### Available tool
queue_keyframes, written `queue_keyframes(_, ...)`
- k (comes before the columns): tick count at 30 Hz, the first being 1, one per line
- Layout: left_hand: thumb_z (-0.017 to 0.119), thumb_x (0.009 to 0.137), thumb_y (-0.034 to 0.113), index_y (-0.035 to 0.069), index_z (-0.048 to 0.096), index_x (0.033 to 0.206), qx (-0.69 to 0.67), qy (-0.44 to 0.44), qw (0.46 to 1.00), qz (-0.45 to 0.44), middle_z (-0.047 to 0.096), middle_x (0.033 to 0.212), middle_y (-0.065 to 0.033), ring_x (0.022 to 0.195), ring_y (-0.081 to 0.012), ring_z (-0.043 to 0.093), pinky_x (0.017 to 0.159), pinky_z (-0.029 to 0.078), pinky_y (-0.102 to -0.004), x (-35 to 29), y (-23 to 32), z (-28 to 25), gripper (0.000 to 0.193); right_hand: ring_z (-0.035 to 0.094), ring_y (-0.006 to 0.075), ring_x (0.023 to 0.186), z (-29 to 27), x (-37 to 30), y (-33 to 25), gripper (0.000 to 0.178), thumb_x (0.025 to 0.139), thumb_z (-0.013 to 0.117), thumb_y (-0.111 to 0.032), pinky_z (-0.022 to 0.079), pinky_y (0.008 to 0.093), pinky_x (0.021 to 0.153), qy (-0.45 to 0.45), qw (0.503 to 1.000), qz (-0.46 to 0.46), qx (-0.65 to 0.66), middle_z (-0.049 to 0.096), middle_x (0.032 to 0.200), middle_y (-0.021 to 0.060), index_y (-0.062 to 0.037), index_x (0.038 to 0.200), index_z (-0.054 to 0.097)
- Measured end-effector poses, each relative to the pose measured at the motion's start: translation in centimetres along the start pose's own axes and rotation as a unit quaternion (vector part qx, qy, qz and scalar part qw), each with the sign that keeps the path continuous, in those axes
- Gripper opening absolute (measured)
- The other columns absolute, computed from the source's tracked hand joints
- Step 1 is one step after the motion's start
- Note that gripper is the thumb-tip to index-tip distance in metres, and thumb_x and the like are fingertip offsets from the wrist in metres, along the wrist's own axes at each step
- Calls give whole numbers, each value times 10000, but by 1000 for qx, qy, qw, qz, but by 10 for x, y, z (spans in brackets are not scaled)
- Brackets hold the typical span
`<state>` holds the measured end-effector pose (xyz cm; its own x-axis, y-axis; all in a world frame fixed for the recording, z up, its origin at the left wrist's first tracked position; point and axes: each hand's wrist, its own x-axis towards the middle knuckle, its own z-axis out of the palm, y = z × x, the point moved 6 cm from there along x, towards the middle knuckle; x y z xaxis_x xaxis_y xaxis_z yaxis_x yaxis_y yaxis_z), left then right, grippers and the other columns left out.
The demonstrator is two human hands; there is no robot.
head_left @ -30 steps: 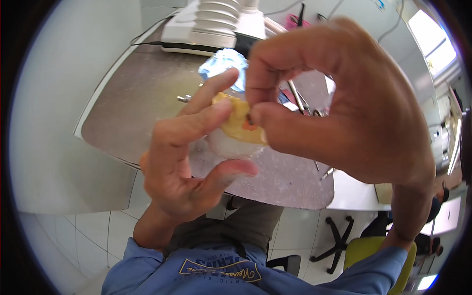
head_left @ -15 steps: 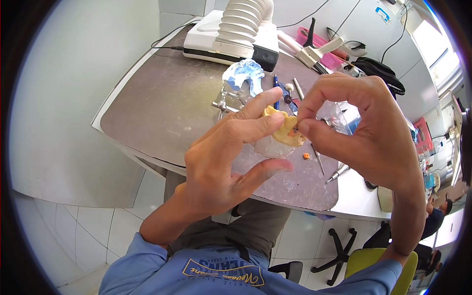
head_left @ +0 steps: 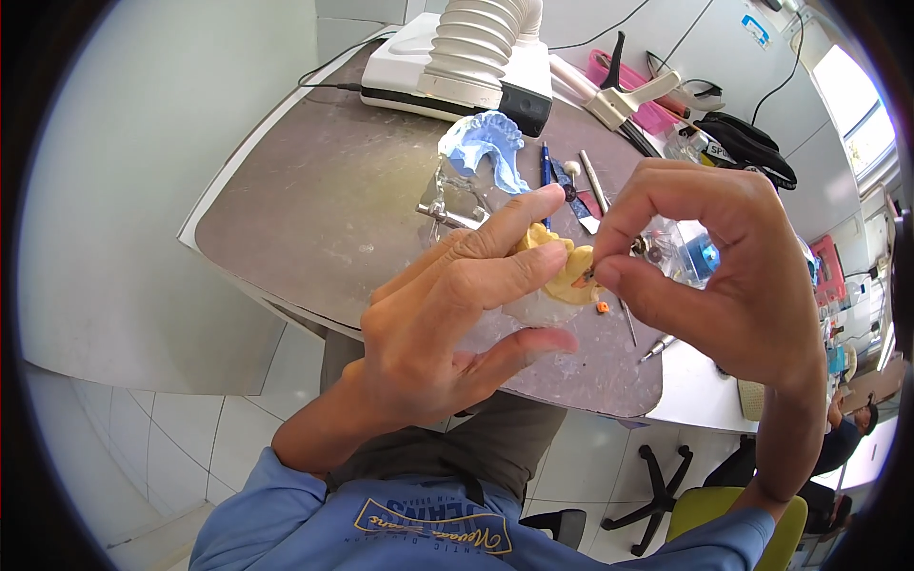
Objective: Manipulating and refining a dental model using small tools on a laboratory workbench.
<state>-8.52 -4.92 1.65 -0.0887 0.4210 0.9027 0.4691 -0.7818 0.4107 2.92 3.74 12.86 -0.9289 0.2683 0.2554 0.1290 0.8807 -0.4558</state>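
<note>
A yellow dental cast (head_left: 574,284) sits on a whitish plaster base (head_left: 540,310) near the front of the bench. My left hand (head_left: 433,300) steadies it, the fingers over its teeth and the thumb along the near side of the base. At the cast's right end, by a reddish marked spot, my right hand (head_left: 728,262) has thumb and forefinger pinched together; whatever is between those fingertips is hidden. Behind the yellow cast stands a blue dental cast (head_left: 476,143), with the metal frame of an articulator (head_left: 447,213) below it. A small orange block (head_left: 603,307) lies beside the plaster base.
A white box with a ribbed hose (head_left: 471,52) stands at the back. A blue pen (head_left: 546,164), a metal rod (head_left: 592,176) and a clear plastic box (head_left: 700,255) lie to the right. A handpiece (head_left: 657,349) rests near the front right edge. Another person (head_left: 843,438) sits far right.
The view has shifted slightly, so the bench things appear a little displaced. Both hands stay at the yellow cast; my right fingertips remain pinched at its right end.
</note>
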Motion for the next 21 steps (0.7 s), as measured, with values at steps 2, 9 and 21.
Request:
queue_keyframes(2,897,758,155,-13,543,1254,2,-2,1000,-2,537,1343,-425,1287,-443,580,1010,521,-441,0,1,0,633,645,167,687,0,-2,1,66,766,716,-22,484,308,697,-3,1000,0,10,685,762,91,14,813,687)
queue_keyframes(9,905,745,163,-9,555,1246,7,-6,1000,-2,543,1344,-416,1284,-442,584,1015,517,-442,-1,1,1,635,636,183,753,5,-3,5,101,694,663,12,481,317,698,8,1000,-5,-7,638,800,84,14,792,636)
queue_keyframes(21,892,761,141,3,564,1229,57,-5,998,-17,605,1323,-338,1216,-390,647,963,561,-416,-9,-1,2,587,612,181,731,21,-8,14,93,713,664,2,476,308,681,34,999,12,-41,609,794,77,16,789,613)
